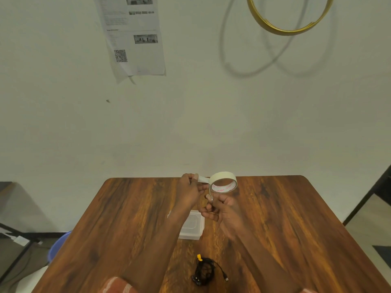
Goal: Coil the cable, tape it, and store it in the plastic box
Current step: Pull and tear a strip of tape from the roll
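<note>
A roll of cream masking tape [223, 178] hangs in the air above the far part of the wooden table [296, 218]. My left hand [190, 191] pinches the free end of a short strip pulled off the roll. My right hand [220, 210] grips a thin metal tool that looks like small scissors [209, 193], its tip pointing up at the strip beside the roll. The black cable [204, 271] lies coiled on the table near me, with a yellow tag at its top and one plug sticking out to the right. The clear plastic box [193, 227] sits open under my wrists.
The table ends at a white wall with a printed sheet [135, 39] taped to it. A gold hoop [289, 28] hangs at the upper right. A blue tub [57, 246] stands on the floor left of the table.
</note>
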{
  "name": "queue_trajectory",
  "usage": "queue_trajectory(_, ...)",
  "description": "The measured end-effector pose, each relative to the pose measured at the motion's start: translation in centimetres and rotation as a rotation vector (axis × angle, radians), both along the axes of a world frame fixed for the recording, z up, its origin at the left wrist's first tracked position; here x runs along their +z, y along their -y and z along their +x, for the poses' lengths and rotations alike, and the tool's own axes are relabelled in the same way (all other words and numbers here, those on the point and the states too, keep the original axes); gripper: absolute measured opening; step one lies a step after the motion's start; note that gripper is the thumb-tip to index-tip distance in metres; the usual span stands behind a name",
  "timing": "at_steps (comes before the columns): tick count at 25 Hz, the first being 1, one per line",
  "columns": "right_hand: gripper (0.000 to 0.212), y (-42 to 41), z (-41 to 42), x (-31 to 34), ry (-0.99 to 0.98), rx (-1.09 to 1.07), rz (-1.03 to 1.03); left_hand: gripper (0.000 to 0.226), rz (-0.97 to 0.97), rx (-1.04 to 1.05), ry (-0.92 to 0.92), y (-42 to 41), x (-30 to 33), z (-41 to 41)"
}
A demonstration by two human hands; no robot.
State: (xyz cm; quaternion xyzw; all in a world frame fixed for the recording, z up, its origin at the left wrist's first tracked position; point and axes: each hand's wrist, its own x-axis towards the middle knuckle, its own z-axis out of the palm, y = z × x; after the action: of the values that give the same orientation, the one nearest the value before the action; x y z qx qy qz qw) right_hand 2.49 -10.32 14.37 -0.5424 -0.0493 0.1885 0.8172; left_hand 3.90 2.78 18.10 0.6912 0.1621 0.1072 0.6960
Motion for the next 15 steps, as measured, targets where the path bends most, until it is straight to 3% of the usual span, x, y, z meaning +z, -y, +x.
queue_trajectory(7,0.041,3.1,-1.1,-2.6,-0.098,0.172,-0.095,0.022,0.095,-0.031,-0.101,-0.5,-2.6,0.1)
queue_trajectory(12,0.038,5.5,-1.6,-6.7,-0.212,0.217,-0.24,0.017,0.116,-0.131,-0.212,0.5,-6.6,0.1)
queue_trajectory(15,0.026,7.1,-1.2,-8.8,-0.276,0.236,-0.428,0.017,0.187,-0.164,-0.261,1.5,-9.3,0.1)
